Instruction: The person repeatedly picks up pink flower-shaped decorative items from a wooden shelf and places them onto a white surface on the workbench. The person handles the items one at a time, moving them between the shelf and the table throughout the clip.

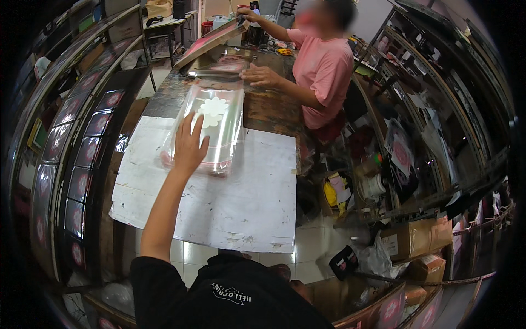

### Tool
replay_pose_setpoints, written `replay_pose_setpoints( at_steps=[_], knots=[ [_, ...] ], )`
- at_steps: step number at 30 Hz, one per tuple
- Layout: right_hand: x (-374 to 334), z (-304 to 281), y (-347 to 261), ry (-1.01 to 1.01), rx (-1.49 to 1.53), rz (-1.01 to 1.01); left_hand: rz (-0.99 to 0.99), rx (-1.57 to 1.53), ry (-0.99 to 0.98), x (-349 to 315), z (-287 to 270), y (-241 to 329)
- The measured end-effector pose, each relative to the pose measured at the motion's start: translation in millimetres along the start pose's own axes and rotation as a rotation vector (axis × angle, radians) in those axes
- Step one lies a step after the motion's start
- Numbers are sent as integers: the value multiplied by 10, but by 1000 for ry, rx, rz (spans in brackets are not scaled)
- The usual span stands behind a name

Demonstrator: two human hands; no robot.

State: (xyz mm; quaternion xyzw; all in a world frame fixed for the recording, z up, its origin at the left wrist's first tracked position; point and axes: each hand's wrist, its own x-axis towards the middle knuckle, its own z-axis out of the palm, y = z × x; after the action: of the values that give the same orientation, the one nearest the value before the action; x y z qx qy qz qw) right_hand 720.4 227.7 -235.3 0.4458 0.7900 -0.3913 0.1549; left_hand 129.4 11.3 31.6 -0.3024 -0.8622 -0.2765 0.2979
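Note:
My left hand (189, 147) is open, fingers spread, over the left side of a stack of clear plastic sheets or bags (219, 143). Whether the palm presses on the stack or hovers just above it is hard to tell. A white flower shape (212, 111) shows in the stack's upper part, and reddish bands run near its ends. The stack lies partly on a white board (241, 208) and partly on the dark, stained table (268, 112). My right hand is out of the picture.
Across the table a co-worker in a pink shirt (329, 66) holds up a tilted printing frame (211, 44) with one hand; the other hand (263, 77) is near a pink print (227, 63) beneath it. Racks of dark flower prints (87, 151) stand left; shelves and cardboard boxes (419, 238) right.

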Motion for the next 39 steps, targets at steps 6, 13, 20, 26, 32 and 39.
replay_pose_setpoints(
  at_steps=[6, 13, 20, 26, 32, 39],
  knots=[
    [-59, 110, 323, -17, 257, 70, 146, 447, -83, 556, 562, -361],
    [-228, 14, 308, -76, 221, 246, 107, 460, -376, 630, 1030, -597],
    [-22, 344, 861, 57, 701, 140, 337, 300, -375, 343, 834, 200],
    [-51, -815, -1285, 143, 1081, -206, 623, 16, -479, -377, 596, 1603],
    [-288, -1592, -2297, 164, 951, -607, 893, -230, -759, -1015, 627, 2878],
    [-291, -1445, -1497, 543, 1169, -197, 1152, -440, -1046, -1857, 713, 3778]
  ],
)
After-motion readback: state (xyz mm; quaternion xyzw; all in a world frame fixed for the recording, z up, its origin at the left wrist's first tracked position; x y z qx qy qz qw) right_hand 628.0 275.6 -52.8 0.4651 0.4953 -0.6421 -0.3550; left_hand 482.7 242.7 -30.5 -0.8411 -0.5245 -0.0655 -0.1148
